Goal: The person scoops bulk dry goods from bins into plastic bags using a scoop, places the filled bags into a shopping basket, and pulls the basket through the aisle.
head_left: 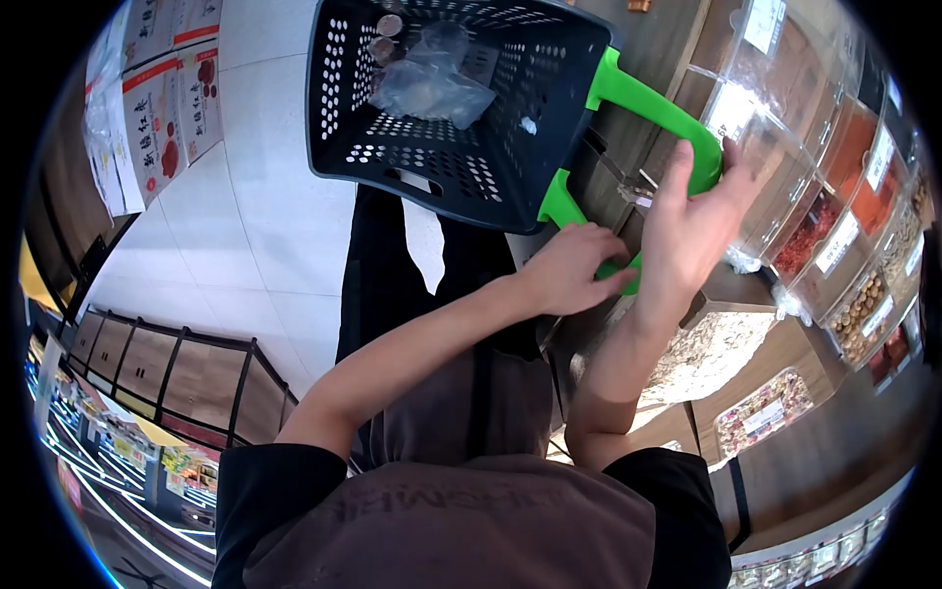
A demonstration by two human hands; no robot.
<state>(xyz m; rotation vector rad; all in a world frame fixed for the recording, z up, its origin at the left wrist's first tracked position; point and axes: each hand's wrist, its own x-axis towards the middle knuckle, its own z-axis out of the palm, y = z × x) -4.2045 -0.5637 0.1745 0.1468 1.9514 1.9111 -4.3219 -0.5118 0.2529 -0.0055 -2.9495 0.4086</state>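
A dark plastic shopping basket (510,182) with perforated walls is in front of my legs. Its green handle (643,93) extends to the right, toward the shelves. My left hand (579,267) has curled fingers around the handle's lower part. Higher up, my right hand (695,211) has the green handle between thumb and fingers; part of the grip is hidden behind the hand. Inside the basket lies a crumpled clear plastic bag (432,83), with small round brownish items (385,37) beside it.
At right, clear bins (795,147) with price labels hold dried foods. A flat pack (765,417) lies on the wooden display (824,461) below. Printed cartons (157,128) stand at upper left on the pale tiled floor (265,147). Wooden cabinets (186,378) are at left.
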